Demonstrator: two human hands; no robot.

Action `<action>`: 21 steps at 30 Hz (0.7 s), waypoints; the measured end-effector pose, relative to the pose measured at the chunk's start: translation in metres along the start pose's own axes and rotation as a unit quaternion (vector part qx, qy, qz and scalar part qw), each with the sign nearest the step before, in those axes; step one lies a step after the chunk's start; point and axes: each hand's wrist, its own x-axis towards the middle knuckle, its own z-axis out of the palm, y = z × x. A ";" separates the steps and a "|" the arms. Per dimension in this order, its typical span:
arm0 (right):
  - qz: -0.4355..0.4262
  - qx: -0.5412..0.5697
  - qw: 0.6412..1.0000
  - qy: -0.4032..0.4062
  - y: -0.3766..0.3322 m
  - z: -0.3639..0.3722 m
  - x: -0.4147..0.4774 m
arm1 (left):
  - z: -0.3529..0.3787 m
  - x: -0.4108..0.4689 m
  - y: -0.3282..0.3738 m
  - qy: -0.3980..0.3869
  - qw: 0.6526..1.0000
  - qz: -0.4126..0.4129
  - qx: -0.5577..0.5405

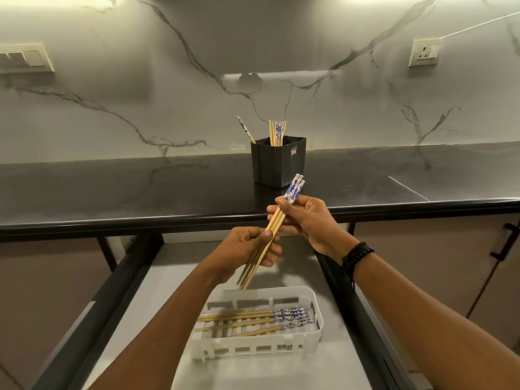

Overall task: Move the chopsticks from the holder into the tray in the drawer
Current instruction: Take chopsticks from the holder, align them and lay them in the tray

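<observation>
Bamboo chopsticks with blue-white tops (277, 220) mid-transfer: our left hand (247, 249) and right hand (312, 220) both pinch them, fingers curled. Next we level them and lower into the white slotted plastic tray (316, 305).

straight below the left hand (247, 249) the white tray (247, 349) stands open-topped. the air between is free but for the tips of the held chopsticks (275, 223), which hang just above its far rim. loose chopsticks (253, 319) lie lengthwise over most of its floor. black drawer rails (123, 277) flank both forearms. just beyond the right hand (306, 220) runs the counter edge (168, 220). further past it the black holder (278, 164) stands with upright sticks (277, 133), open air around it.
</observation>
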 end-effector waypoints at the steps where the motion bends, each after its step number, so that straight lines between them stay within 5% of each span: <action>1: -0.010 0.015 1.000 0.009 0.000 0.000 0.001 | 0.002 0.002 -0.002 0.050 0.996 0.044 0.054; 4: -0.048 0.061 0.995 0.062 -0.002 -0.002 0.003 | 0.003 0.008 -0.007 0.276 0.896 0.229 0.263; 6: -0.057 0.113 0.988 0.094 -0.003 -0.006 0.005 | 0.006 0.005 -0.003 0.338 0.849 0.304 0.270; 8: -0.056 0.175 0.977 0.109 -0.002 -0.009 0.007 | 0.013 0.002 0.001 0.283 0.885 0.310 0.200; 11: -0.045 0.255 0.960 0.104 -0.001 -0.006 0.008 | 0.032 -0.006 0.005 0.169 0.969 0.177 0.043; 13: -0.030 0.297 0.951 0.084 0.001 -0.001 0.006 | 0.037 -0.003 0.003 0.146 0.985 0.089 -0.030; 17: 0.005 0.274 0.961 0.031 0.009 0.010 0.003 | 0.030 0.002 0.003 0.164 0.971 0.052 -0.167; 21: 0.020 0.241 0.970 0.004 0.014 0.020 0.000 | 0.018 -0.001 0.011 0.177 0.912 0.053 -0.367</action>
